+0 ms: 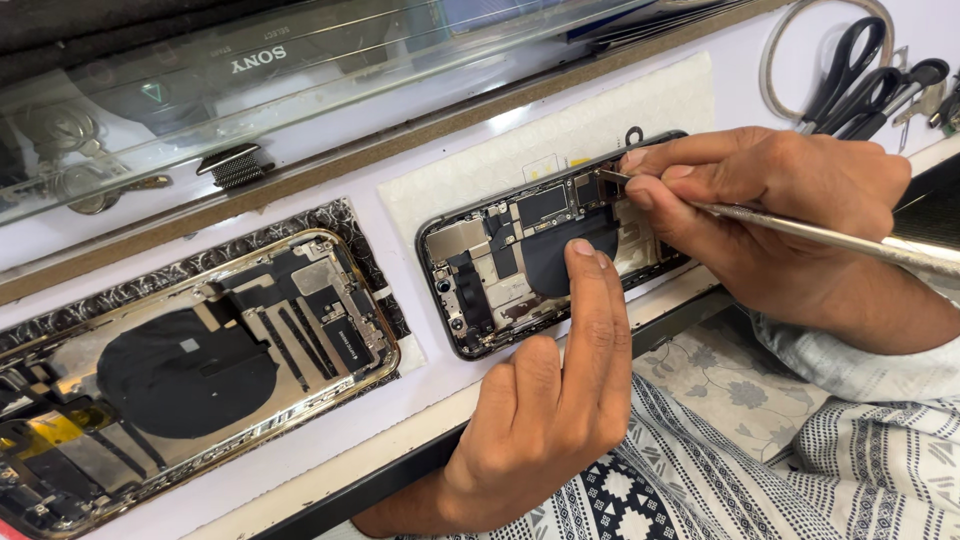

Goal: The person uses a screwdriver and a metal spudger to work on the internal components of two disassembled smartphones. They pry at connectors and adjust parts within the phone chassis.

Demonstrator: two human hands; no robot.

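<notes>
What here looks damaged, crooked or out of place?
Nothing stands out. Both opened phones, the dark one under the hands and the gold-framed one, lie flat on the white bench. The scissors rest tidily at the far right corner.

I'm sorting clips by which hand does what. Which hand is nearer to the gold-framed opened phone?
Left. The left hand presses a finger on the dark opened phone, just right of the gold-framed phone. The right hand, holding tweezers, is farther right.
</notes>
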